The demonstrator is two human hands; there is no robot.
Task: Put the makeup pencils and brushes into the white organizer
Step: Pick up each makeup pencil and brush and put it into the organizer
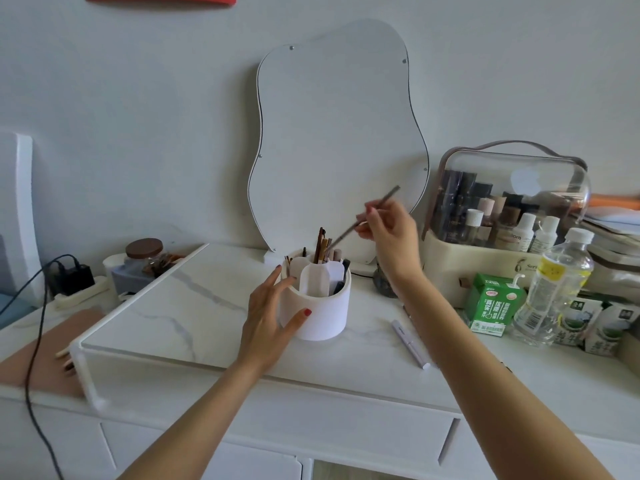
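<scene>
Near the shelf's (194, 306) back edge, the left hand (268, 313) cups the organizer (322, 317) with spread fingers, steadying it. Above, the right hand (389, 230) pinches a pencil (363, 218), tilted tip-down into a rear compartment. Another pencil (410, 344) lies toward the right edge.

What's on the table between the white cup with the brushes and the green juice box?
In the head view, a white makeup pen lies on the marble top between the white organizer and the green carton. The right forearm also crosses over that stretch.

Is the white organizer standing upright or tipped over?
Upright. The white organizer sits flat on the marble shelf, opening up, brushes poking out; left hand steadies it.
</scene>
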